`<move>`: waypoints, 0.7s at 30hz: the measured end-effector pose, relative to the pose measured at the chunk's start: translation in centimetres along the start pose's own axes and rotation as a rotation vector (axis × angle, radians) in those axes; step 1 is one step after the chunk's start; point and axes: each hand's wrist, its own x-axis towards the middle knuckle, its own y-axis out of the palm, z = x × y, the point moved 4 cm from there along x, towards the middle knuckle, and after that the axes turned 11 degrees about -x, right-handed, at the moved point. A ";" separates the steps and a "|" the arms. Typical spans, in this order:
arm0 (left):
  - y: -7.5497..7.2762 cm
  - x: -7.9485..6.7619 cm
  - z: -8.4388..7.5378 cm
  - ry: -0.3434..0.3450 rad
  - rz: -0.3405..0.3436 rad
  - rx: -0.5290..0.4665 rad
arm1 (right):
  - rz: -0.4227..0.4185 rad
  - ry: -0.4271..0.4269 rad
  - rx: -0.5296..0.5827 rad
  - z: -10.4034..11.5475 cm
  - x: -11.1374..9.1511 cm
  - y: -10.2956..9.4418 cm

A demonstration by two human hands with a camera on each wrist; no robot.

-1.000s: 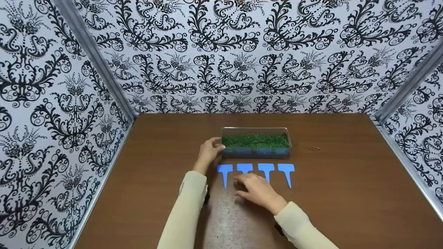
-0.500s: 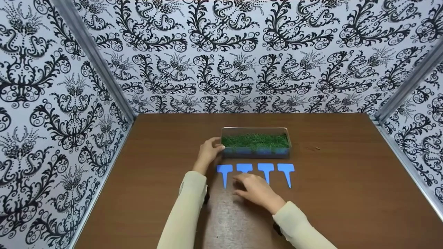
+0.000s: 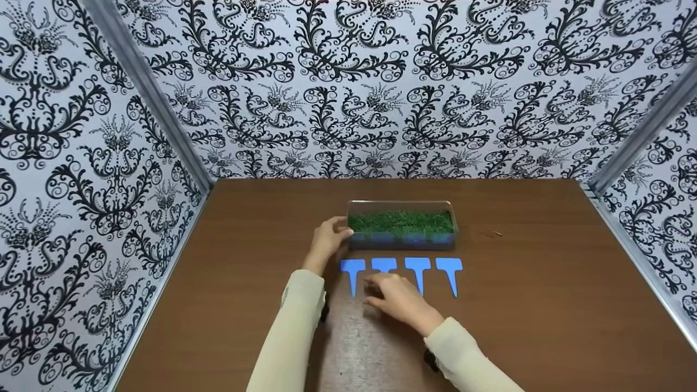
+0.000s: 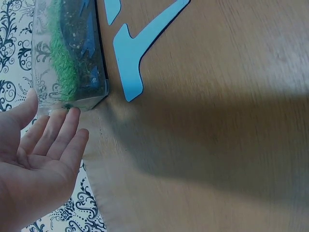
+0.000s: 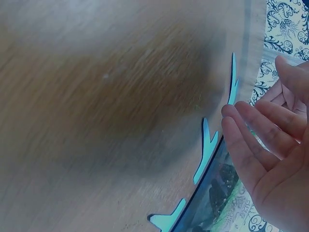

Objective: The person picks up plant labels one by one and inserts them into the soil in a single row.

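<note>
A clear plastic box (image 3: 403, 242) of green grass (image 3: 403, 220), with blue showing along its lower front, sits mid-table. My left hand (image 3: 328, 239) is at the box's left end; in the left wrist view its fingers (image 4: 63, 125) are extended and appear to touch the end wall. Several blue T-shaped plant labels lie in a row before the box, among them the leftmost label (image 3: 353, 265) and the rightmost label (image 3: 449, 265). Over the second label (image 3: 384, 263) hovers my right hand (image 3: 400, 302), partly covering it. Its fingers (image 5: 270, 140) are relaxed and hold nothing.
The brown wooden table (image 3: 261, 228) reaches back to a wall (image 3: 359, 109) in black-and-white patterned covering. Small brownish bits (image 3: 494, 234) lie to the right of the box. Metal posts (image 3: 158, 98) stand at the corners.
My right hand has drifted slightly to the left. The left hand, the box and the labels stay where they were.
</note>
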 end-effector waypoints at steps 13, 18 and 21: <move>0.1 0.0 -0.2 -0.006 -0.006 0.027 | 0.027 0.022 0.066 0.1 0.5 0.2; 0.1 0.0 -0.3 -0.016 -0.009 0.024 | 0.025 0.014 0.074 0.2 0.8 0.3; 0.1 -0.1 -0.3 -0.020 -0.010 0.011 | 0.022 0.005 0.078 0.3 0.9 0.5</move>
